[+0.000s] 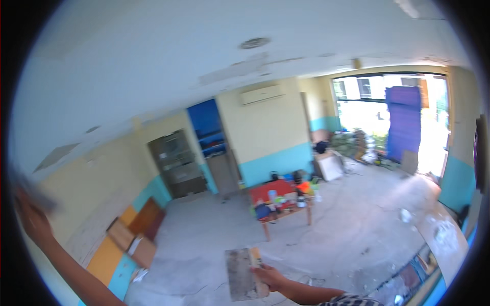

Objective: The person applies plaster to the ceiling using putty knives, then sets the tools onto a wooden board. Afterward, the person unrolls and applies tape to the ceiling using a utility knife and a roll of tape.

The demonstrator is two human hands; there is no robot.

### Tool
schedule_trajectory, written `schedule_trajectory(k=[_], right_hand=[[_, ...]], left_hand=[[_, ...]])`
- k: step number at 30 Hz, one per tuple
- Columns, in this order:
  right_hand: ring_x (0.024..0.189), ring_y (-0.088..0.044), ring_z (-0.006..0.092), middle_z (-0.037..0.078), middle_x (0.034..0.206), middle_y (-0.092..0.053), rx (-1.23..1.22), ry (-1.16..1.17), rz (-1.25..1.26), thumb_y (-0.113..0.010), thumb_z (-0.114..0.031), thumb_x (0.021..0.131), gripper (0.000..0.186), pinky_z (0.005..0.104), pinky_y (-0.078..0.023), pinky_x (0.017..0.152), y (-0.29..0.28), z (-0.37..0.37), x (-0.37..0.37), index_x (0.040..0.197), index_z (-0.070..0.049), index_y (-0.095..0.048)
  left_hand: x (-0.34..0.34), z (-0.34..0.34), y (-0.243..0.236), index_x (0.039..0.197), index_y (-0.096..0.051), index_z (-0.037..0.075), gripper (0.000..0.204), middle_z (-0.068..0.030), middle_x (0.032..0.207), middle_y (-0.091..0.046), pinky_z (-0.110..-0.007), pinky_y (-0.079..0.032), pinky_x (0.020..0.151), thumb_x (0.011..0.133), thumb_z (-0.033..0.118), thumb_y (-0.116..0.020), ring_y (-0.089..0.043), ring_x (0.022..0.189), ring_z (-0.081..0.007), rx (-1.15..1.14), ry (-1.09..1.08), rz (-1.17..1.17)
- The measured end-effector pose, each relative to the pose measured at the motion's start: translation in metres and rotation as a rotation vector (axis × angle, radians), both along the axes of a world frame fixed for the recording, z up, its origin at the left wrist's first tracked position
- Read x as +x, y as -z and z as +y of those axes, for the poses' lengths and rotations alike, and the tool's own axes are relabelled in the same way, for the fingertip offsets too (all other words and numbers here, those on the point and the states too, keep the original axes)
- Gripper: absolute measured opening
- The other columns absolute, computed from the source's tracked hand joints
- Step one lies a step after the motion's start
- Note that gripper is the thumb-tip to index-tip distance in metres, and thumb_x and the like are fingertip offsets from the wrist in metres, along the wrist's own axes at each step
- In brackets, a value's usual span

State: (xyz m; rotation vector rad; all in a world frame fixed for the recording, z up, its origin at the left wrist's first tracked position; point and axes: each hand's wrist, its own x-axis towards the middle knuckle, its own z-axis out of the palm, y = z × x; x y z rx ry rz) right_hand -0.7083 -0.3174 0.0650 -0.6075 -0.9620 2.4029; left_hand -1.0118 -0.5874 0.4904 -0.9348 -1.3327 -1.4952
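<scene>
My right hand [269,278], low in the middle, is closed round the pale wooden handle of a plastering trowel [239,275]. Its rectangular grey blade is smudged and held up in front of me, above the floor. At the far left my left arm is raised, and my left hand [33,218] is near the rim of the picture. Its fingers look closed at a grey, flat-looking thing [38,196]. Motion blur and the dark rim hide what kind of thing that is.
A small wooden table [286,211] crowded with bottles and containers stands ahead. Boards [142,250] lean against the left wall. Sacks and rubble [352,144] lie near the bright window, beside a purple sheet [403,122]. Debris is scattered on the floor [204,229] at right.
</scene>
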Motion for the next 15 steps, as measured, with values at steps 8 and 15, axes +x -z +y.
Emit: schedule_trajectory(k=[8,15], right_hand=[[0.08,-0.068,0.0218,0.012,0.101,-0.066,-0.189,-0.1,0.062,-0.062,-0.032,0.092,0.045,0.0359,-0.057,0.071,-0.001,0.002,0.039,0.124,-0.003,-0.051],[0.082,-0.068,0.0212,0.011,0.1,-0.065,-0.169,0.281,-0.099,-0.064,-0.029,0.091,0.042,0.0374,-0.058,0.071,-0.001,-0.005,0.099,0.121,-0.002,-0.052]], left_hand=[[0.091,0.199,0.346,0.117,-0.055,-0.001,0.046,-0.0281,0.103,-0.063,-0.042,-0.047,0.087,0.089,0.035,-0.057,-0.061,0.098,-0.0396,-1.128,0.503,-0.498],[0.128,0.257,0.421,0.092,-0.06,0.003,0.063,-0.0102,0.071,-0.058,-0.038,-0.045,0.061,0.084,0.065,-0.055,-0.051,0.062,-0.0215,-1.431,0.942,-0.615]])
